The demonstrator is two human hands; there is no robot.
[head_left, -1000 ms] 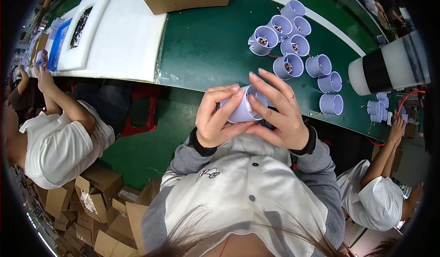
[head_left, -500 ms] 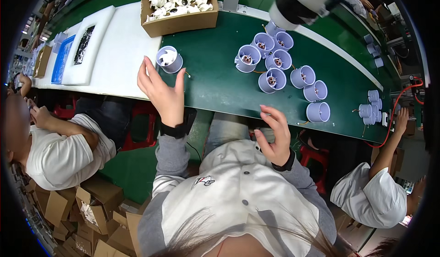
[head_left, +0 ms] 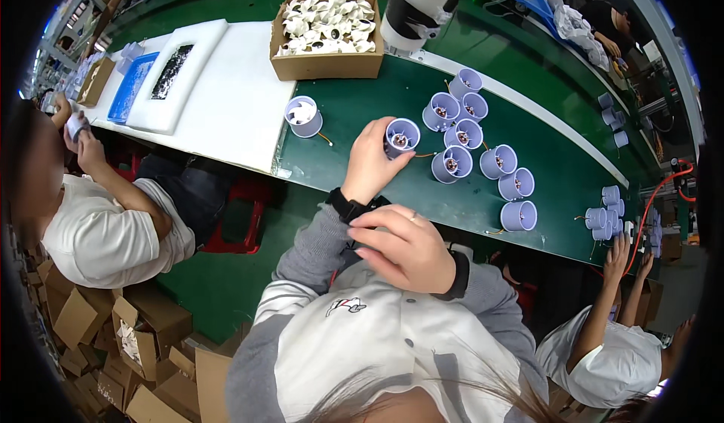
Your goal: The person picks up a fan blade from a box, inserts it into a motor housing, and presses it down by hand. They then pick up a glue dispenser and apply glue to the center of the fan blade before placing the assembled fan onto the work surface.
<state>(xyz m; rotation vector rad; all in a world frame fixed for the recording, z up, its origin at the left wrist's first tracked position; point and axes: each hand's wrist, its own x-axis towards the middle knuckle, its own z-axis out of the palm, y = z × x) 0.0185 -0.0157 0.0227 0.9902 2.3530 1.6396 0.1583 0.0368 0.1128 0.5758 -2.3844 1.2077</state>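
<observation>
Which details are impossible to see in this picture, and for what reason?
All in the head view:
Held cup: outer wall partly hidden by the left hand.
White bladed pieces: lower ones hidden by the upper ones and carton.
Far-right cups: too small to make out their insides.

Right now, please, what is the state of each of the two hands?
Left hand: closed on a lilac cup.
Right hand: open, fingers loosely bent, nothing visible in it.

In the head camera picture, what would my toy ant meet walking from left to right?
Blue tray → red stool → cup with white blades → left hand and its cup → lowest cup of the big bunch.
</observation>
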